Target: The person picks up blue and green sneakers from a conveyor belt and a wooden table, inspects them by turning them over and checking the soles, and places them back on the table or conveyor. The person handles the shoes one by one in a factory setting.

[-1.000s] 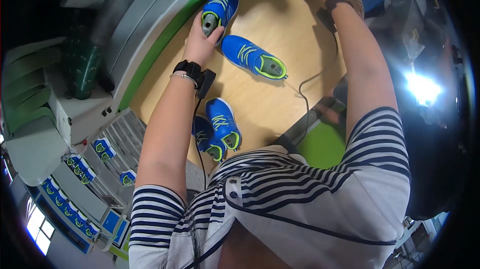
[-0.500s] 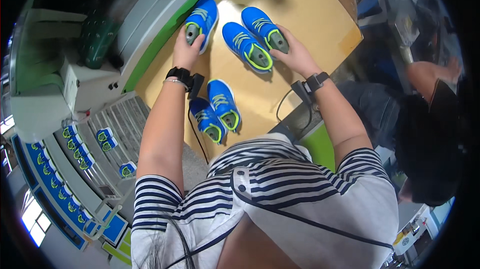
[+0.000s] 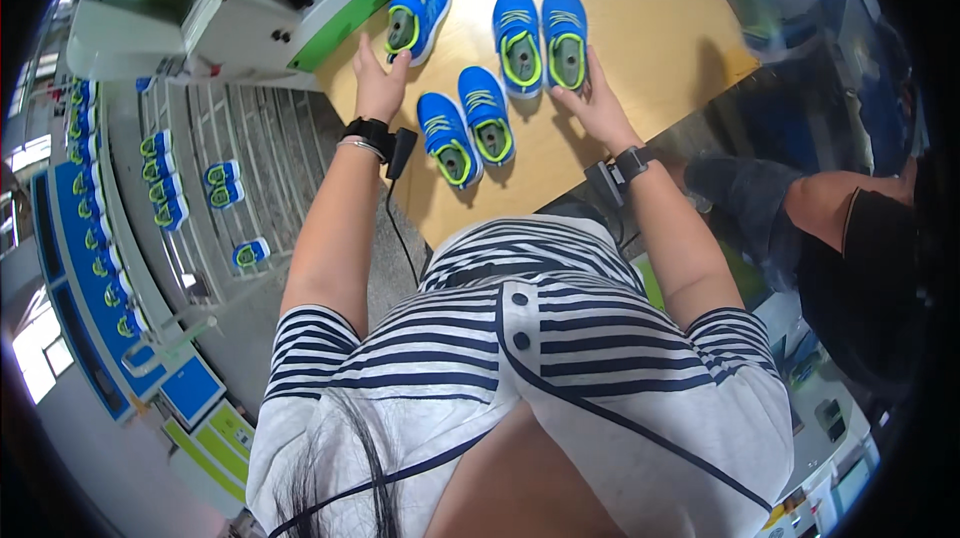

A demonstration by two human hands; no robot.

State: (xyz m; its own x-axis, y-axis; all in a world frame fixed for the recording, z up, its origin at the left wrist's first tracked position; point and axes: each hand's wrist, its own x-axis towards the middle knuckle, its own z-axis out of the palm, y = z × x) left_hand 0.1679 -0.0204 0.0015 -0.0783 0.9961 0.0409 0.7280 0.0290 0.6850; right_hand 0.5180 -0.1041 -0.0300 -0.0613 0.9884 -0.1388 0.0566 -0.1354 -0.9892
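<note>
My left hand [image 3: 380, 85] is open at the heel of a blue sneaker [image 3: 432, 6] with lime-green lining, its thumb and fingers apart. My right hand [image 3: 600, 110] grips the heel of another blue sneaker [image 3: 563, 10], thumb behind it and fingers along its right side. Close on that shoe's left stands a matching sneaker [image 3: 514, 16]. Nearer to me, a blue sneaker [image 3: 437, 120] and its neighbour [image 3: 478, 90] stand side by side. Grey-green inserts show inside the shoes, and all toes point away from me.
The shoes stand on a light wooden tabletop [image 3: 640, 13], edged by a green strip [image 3: 340, 23] at the left. Racks [image 3: 270, 148] with more blue shoes are to the left. Another person's leg and arm [image 3: 830, 213] are close on the right. Cables hang from my wrist devices.
My left hand has loosened from its sneaker and drawn back to the heel. The right-hand pair now stands straighter, side by side. My view has shifted and turned.
</note>
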